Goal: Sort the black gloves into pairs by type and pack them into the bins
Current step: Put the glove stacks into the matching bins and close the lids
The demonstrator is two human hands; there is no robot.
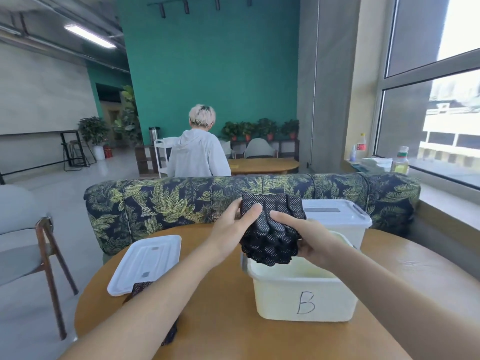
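While both hands grip it, a bundle of black dotted fabric gloves [270,229] hangs over the open bin.
Head view: left hand [233,229] and right hand [305,240] curl their fingers round the bundle above the cream plastic bin marked B [304,294] on the round wooden table [220,320]; another dotted glove [141,286] lies under a white lid [145,263].
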